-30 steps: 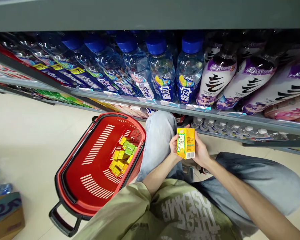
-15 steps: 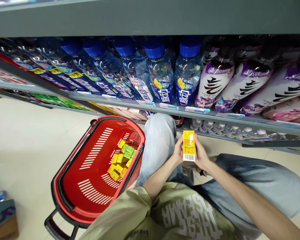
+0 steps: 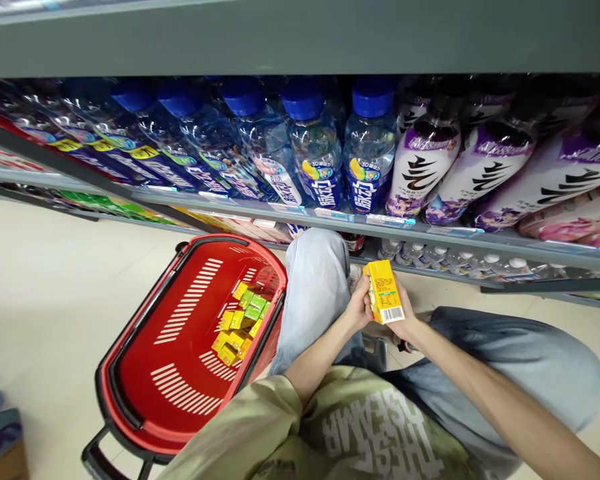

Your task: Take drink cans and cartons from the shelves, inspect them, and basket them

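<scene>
Between my knees, both hands hold a yellow drink carton (image 3: 383, 293) with a barcode at its near end. My left hand (image 3: 359, 305) grips its left side, fingers bent against it. On the other side my right hand (image 3: 405, 313) is closed round the carton, its fingers partly hidden behind it. To my left a red shopping basket (image 3: 180, 387) stands on the floor. Several small yellow cartons (image 3: 235, 340) and green cartons (image 3: 254, 303) lie in its right part.
Ahead is a grey shelf (image 3: 430, 237) lined with blue-capped bottles (image 3: 323, 160) and purple-white bottles (image 3: 420, 167). Small white-capped bottles (image 3: 435, 257) stand on the level below. A cardboard box (image 3: 3, 447) sits at the lower left. The basket's black handle (image 3: 97, 460) sticks out towards me.
The carton has turned in my hands: its near end has swung right and its left side now shows. The view has shifted slightly.
</scene>
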A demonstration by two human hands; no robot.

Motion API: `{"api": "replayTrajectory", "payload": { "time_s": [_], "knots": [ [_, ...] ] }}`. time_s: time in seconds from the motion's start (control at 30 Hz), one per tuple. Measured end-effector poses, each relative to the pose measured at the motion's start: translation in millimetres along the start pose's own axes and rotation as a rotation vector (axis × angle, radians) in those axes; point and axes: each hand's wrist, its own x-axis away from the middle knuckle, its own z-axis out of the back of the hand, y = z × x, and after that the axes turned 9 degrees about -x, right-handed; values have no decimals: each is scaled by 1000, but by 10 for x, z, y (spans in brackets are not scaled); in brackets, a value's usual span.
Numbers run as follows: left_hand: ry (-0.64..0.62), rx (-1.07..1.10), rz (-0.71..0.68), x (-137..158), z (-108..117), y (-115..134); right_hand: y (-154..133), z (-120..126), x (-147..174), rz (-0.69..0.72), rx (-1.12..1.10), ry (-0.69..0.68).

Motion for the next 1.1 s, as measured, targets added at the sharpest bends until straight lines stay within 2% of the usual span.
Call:
{"api": "replayTrajectory", "payload": {
  "time_s": [0.2, 0.5, 0.77, 0.9, 1.1],
  "knots": [
    [14, -89, -12, -19, -4, 16, -39, -67, 6, 54, -34, 55],
    [17, -162, -19, -9, -18, 15, -45, -32, 1, 11, -35, -21],
    [34, -221, -28, -55, -39, -48, -17, 39, 37, 207, -16, 41],
    [49, -223, -23, -39, -32, -32, -2, 35, 18, 168, -31, 42],
    [66, -183, 20, 17, 11, 60, 35, -34, -80, 61, -46, -28]
  ]
}}
